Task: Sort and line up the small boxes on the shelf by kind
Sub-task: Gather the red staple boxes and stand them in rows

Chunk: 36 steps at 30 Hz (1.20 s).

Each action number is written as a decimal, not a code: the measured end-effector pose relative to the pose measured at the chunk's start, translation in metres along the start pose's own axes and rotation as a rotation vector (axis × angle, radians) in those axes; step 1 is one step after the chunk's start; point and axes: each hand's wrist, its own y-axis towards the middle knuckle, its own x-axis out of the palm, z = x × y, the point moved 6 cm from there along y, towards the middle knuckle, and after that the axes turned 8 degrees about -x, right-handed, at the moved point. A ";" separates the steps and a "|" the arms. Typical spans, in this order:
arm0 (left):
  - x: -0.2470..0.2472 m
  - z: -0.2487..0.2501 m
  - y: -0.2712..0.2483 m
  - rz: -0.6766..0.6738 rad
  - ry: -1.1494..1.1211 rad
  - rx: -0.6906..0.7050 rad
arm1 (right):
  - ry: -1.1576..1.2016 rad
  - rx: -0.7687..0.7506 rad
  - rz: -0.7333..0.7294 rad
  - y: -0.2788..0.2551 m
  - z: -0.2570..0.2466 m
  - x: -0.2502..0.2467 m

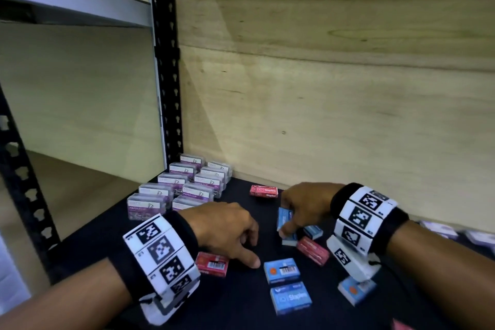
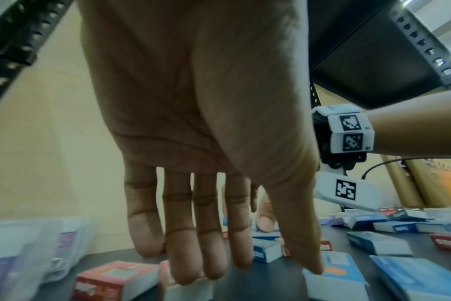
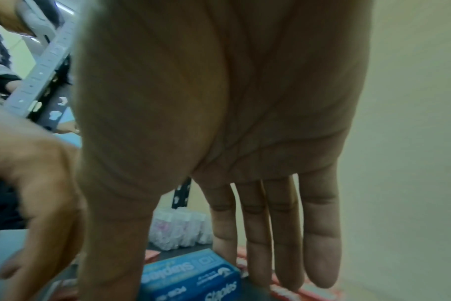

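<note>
Two hands over scattered staple boxes on the dark shelf [image 1: 241, 311].
Right hand [image 1: 305, 206] pinches a blue box [image 1: 284, 216]; left hand [image 1: 225, 228] hangs loose, holding nothing, beside a red box [image 1: 212, 263].

On the dark shelf, the head view shows ten clear paper clip boxes [image 1: 184, 187] in two rows, six blue staple boxes [image 1: 290, 298], three red staple boxes [image 1: 211, 264], and two hands [image 1: 225, 228].
</note>
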 end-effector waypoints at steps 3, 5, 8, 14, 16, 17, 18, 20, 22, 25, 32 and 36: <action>0.001 0.016 0.007 -0.010 0.029 0.037 | 0.007 0.055 0.020 -0.014 0.025 0.000; 0.000 0.025 0.012 -0.011 0.045 0.051 | -0.005 0.083 0.025 -0.023 0.040 0.002; 0.001 0.033 0.017 -0.033 0.039 0.053 | 0.022 0.142 0.000 -0.037 0.064 0.012; 0.003 0.044 0.022 -0.068 0.055 0.071 | 0.049 0.238 -0.038 -0.067 0.104 0.032; 0.003 0.048 0.023 -0.051 0.094 0.079 | 0.053 0.256 -0.052 -0.077 0.113 0.036; 0.003 0.048 0.023 -0.041 0.112 0.076 | 0.051 0.263 -0.055 -0.080 0.117 0.038; 0.003 0.049 0.024 -0.037 0.130 0.068 | 0.049 0.275 -0.058 -0.084 0.121 0.041; 0.000 0.049 0.027 -0.029 0.155 0.045 | 0.037 0.292 -0.068 -0.091 0.129 0.045; -0.008 0.050 0.030 -0.008 0.167 0.021 | 0.030 0.305 -0.072 -0.097 0.137 0.050; -0.028 0.058 0.042 0.032 0.138 0.017 | 0.042 0.326 -0.060 -0.108 0.149 0.055; -0.053 0.104 0.096 0.062 0.157 0.059 | 0.058 0.376 -0.069 -0.116 0.173 0.061; -0.047 0.128 0.133 0.032 0.217 0.077 | 0.076 0.372 -0.061 -0.110 0.178 0.059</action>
